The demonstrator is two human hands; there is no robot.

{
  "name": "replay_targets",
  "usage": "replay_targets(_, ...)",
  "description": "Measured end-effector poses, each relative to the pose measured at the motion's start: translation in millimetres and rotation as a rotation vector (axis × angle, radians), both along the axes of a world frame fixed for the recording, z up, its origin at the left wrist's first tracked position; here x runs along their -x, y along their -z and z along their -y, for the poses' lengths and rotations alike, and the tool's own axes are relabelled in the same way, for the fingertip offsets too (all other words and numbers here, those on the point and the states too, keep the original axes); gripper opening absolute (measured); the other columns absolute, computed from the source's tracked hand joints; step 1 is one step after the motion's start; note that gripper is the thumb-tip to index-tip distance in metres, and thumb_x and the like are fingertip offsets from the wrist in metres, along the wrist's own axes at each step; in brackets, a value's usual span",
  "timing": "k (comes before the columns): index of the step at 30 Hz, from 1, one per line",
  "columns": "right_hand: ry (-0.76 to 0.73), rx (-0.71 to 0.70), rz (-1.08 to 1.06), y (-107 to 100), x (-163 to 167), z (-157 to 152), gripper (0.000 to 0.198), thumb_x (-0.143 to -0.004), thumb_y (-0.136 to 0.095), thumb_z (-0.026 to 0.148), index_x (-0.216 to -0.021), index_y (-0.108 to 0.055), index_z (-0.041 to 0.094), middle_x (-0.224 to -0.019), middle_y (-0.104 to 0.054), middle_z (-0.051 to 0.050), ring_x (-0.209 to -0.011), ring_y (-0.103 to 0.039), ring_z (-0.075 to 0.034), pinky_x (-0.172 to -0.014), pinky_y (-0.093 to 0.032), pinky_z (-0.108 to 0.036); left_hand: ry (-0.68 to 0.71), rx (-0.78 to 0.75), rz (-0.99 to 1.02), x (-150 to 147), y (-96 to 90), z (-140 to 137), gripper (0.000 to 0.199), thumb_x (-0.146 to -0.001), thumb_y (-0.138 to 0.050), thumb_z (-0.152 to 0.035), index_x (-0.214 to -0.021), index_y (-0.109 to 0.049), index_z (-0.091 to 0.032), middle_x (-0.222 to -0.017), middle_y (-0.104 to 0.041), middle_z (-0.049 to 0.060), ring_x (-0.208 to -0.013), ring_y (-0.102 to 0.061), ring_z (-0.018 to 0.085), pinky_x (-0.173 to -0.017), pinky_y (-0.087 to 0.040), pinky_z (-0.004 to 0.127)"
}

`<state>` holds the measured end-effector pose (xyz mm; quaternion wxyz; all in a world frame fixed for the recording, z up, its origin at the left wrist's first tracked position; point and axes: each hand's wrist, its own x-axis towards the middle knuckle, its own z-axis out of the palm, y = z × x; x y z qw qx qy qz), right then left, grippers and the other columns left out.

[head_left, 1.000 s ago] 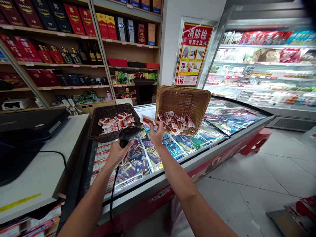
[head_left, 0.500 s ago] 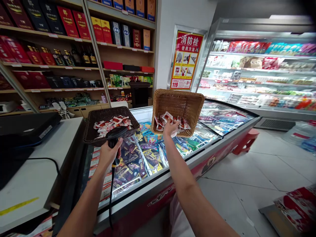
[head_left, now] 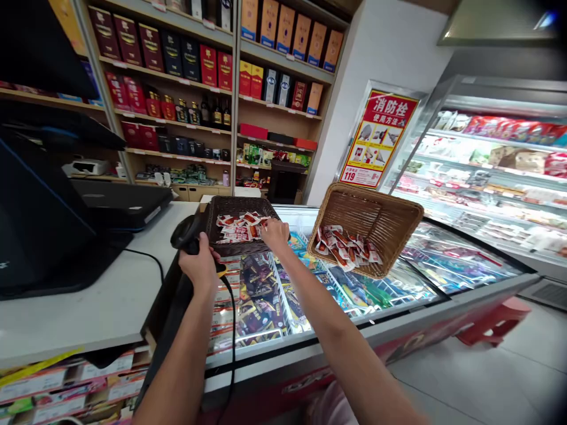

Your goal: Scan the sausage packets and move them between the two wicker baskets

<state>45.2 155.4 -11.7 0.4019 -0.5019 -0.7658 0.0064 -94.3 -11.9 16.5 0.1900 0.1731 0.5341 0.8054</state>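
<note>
My left hand (head_left: 200,262) is wrapped round the grip of a black corded barcode scanner (head_left: 186,235), its head raised at the left end of the freezer. Over the right side of a dark brown woven basket (head_left: 217,206) is my right hand (head_left: 275,234), fingers curled down beside small red-and-white snack packets (head_left: 241,227). Its fingertips are partly hidden, so what they pinch cannot be made out. To the right, a tan woven basket (head_left: 394,212) sits tilted towards me, with more of these packets (head_left: 348,248) gathered at its lower side.
Both baskets rest on a glass-topped chest freezer (head_left: 274,348) full of wrapped ice creams. At left is a white counter (head_left: 110,307) with a dark monitor (head_left: 39,212). Shelves of boxed bottles (head_left: 177,82) stand behind; a red stool (head_left: 496,321) is at right.
My right hand has gone from the tan basket across to the dark basket on the left. The scanner's head has turned leftward in my left hand. My view has swung left.
</note>
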Motion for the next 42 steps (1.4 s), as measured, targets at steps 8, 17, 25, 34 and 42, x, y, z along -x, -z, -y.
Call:
replay_targets(8, 0.083, 0.412, 0.520, -13.0, 67.7, -24.2, 0.051, -0.078, -0.087, 0.045, -0.115, -0.075, 0.011, -0.148, -0.057, -0.025, -0.142, -0.043, -0.038, -0.111, -0.037, -0.048, 0.058, -0.028, 0.009, -4.7, 12.7, -4.3, 0.034, -0.080, -0.071, -0.050, -0.087, -0.053, -0.022, -0.056, -0.051, -0.008, -0.040, -0.050, 0.012, -0.038, -0.040, 0.024)
replay_targets(17, -0.086, 0.346, 0.490, -22.4, 54.8, -9.7, 0.035, -0.091, -0.070, 0.034, -0.125, -0.066, 0.027, -0.123, -0.074, -0.007, -0.119, -0.065, -0.025, -0.101, -0.043, -0.034, 0.067, 0.019, -0.106, -10.9, 26.0, -11.7, 0.040, -0.078, -0.074, -0.057, -0.082, -0.055, -0.022, -0.055, -0.055, -0.005, -0.040, -0.052, 0.014, -0.040, -0.041, 0.026)
replay_targets(25, -0.213, 0.134, -0.321, -24.9, -20.7, 11.2, 0.020, -0.097, -0.057, 0.034, -0.112, -0.068, 0.026, -0.117, -0.072, -0.004, -0.117, -0.061, -0.023, -0.104, -0.048, -0.036, 0.144, 0.020, -0.106, -17.0, 24.9, -12.3, 0.040, -0.076, -0.075, -0.055, -0.085, -0.056, -0.022, -0.055, -0.055, -0.005, -0.039, -0.052, 0.015, -0.038, -0.040, 0.027)
replay_targets(34, -0.616, 0.357, -1.477, 33.5, -118.5, 47.0, 0.039, -0.074, -0.090, 0.037, -0.092, -0.058, 0.026, -0.088, -0.070, 0.004, -0.089, -0.074, -0.016, -0.094, -0.062, -0.035, 0.278, 0.143, -0.358, -30.7, 34.8, -18.2, 0.044, -0.073, -0.077, -0.061, -0.081, -0.057, -0.022, -0.050, -0.056, -0.004, -0.039, -0.052, 0.015, -0.039, -0.039, 0.026)
replay_targets(42, -0.466, 0.228, -1.180, 40.7, -120.1, 41.8, 0.033, -0.083, -0.077, 0.049, -0.095, -0.060, 0.024, -0.104, -0.063, -0.003, -0.094, -0.069, -0.019, -0.089, -0.065, -0.039, 0.440, 0.138, -0.422, -48.3, 26.8, -11.2, 0.047, -0.069, -0.081, -0.061, -0.077, -0.055, -0.022, -0.052, -0.054, -0.005, -0.038, -0.049, 0.014, -0.037, -0.038, 0.026)
